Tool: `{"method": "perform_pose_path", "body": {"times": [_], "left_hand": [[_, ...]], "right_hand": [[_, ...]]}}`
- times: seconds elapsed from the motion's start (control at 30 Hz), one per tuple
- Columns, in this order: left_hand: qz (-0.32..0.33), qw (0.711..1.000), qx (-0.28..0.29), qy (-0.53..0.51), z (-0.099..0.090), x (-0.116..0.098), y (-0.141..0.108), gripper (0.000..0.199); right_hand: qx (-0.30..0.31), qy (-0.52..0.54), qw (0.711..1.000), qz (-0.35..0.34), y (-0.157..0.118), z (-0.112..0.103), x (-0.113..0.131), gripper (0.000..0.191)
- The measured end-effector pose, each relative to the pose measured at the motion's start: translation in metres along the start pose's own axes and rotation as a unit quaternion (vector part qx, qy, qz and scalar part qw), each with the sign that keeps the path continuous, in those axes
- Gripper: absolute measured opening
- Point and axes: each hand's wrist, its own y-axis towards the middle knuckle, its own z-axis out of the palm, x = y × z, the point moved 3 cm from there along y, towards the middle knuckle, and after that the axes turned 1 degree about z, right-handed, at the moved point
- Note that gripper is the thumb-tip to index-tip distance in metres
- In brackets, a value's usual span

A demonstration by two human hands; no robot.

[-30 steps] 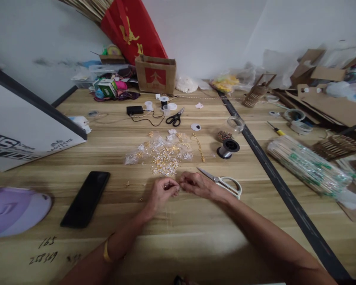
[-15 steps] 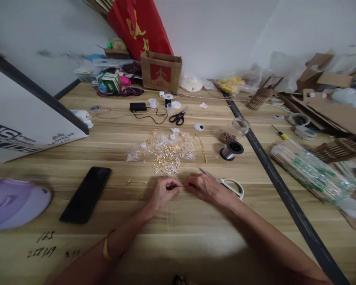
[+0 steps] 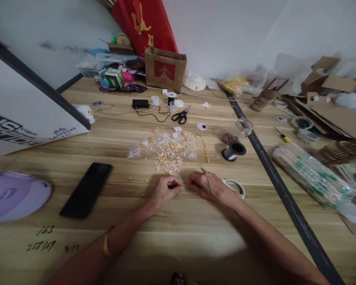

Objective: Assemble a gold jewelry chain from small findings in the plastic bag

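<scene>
My left hand (image 3: pixel 166 190) is closed in a pinch, its fingertips on something too small to make out; a thin line trails below it over the wood. Just right of it, my right hand (image 3: pixel 206 186) is also closed, its fingertips hidden from view. White-handled scissors (image 3: pixel 236 187) lie partly under my right hand. Beyond both hands is a pile of small gold and silver pieces (image 3: pixel 168 160) with little clear bags (image 3: pixel 164 139) behind it. A fine gold chain (image 3: pixel 138 179) lies left of my left hand, and a thicker gold chain (image 3: pixel 204 147) lies behind my right hand.
A black phone (image 3: pixel 86 190) and a purple cap (image 3: pixel 17 196) lie at the left. Farther back are black scissors (image 3: pixel 181 115), a wire spool (image 3: pixel 233 151) and a bead container (image 3: pixel 231 137). Wrapped sticks (image 3: pixel 313 174) lie at the right, and a paper bag (image 3: pixel 165 70) stands at the back.
The view has shifted slightly, so the table items appear a little displaced. My right hand now covers more of the white-handled scissors. Both hands keep nearly the same pose.
</scene>
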Motion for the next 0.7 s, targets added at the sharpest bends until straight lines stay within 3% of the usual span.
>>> {"method": "perform_pose_path", "body": {"times": [0.7], "left_hand": [[0.010, 0.997, 0.000, 0.082, 0.002, -0.008, 0.000, 0.009]], "right_hand": [[-0.006, -0.108, 0.994, -0.036, -0.012, -0.005, 0.023, 0.015]]}}
